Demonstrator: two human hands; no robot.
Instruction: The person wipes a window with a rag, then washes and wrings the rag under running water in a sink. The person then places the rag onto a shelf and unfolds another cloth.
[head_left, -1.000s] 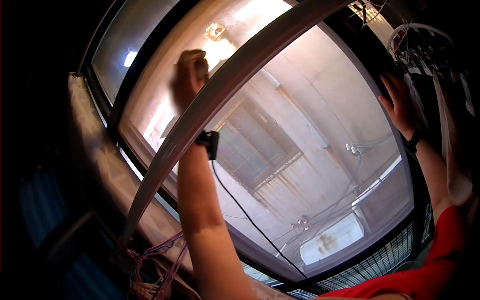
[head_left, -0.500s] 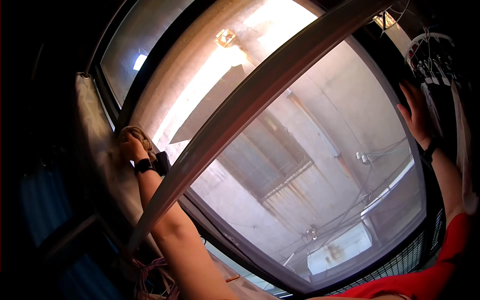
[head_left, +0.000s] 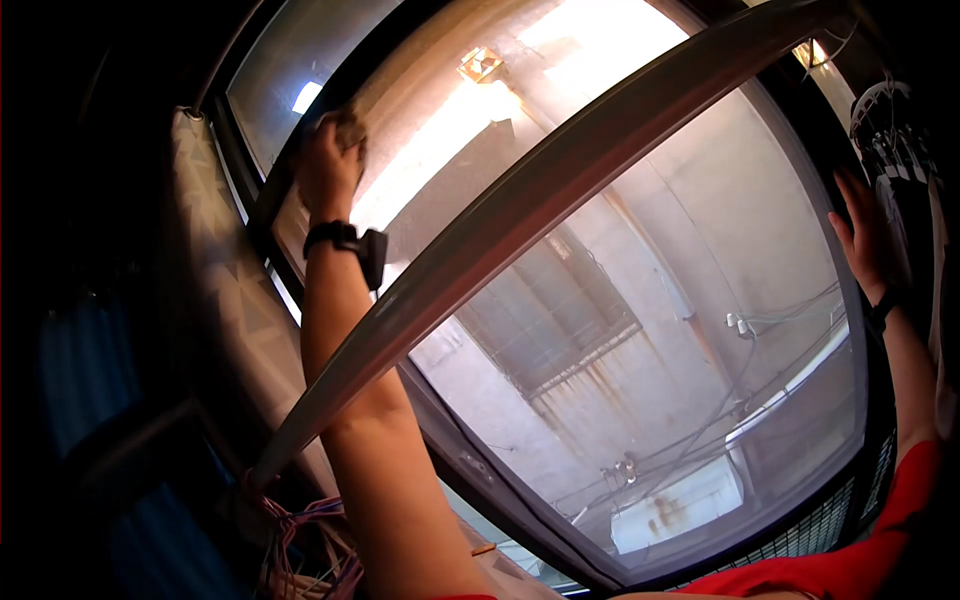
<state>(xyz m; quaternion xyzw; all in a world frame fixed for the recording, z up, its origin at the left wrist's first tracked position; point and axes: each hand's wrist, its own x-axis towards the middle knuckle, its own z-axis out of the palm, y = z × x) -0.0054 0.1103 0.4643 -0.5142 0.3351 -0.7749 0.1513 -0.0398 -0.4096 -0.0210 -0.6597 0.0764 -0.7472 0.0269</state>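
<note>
My left hand [head_left: 332, 170] is closed round a crumpled brownish cloth [head_left: 348, 132], raised at the left side of the window near its dark frame [head_left: 262, 212]. A black band with a small box sits on that wrist. At the right edge of the window, my right hand [head_left: 864, 232] rests against the dark frame with fingers spread and nothing in it. Between the two hands lies the window glass [head_left: 700, 230], with a wall, a grating and cables showing behind it. A long curved bar [head_left: 560, 170] crosses in front of the glass.
A patterned curtain [head_left: 225, 270] hangs at the left, and blue fabric [head_left: 95, 380] is further left in the dark. Tangled pink cords [head_left: 310, 530] lie at the lower left. Hangers [head_left: 890, 140] with clothes hang at the right. Wire mesh [head_left: 800, 535] lies below the window.
My left hand went from the middle of the glass down to the lower left, then back up along the left frame with the cloth. The view has shifted slightly; my right hand stays at the right frame.
</note>
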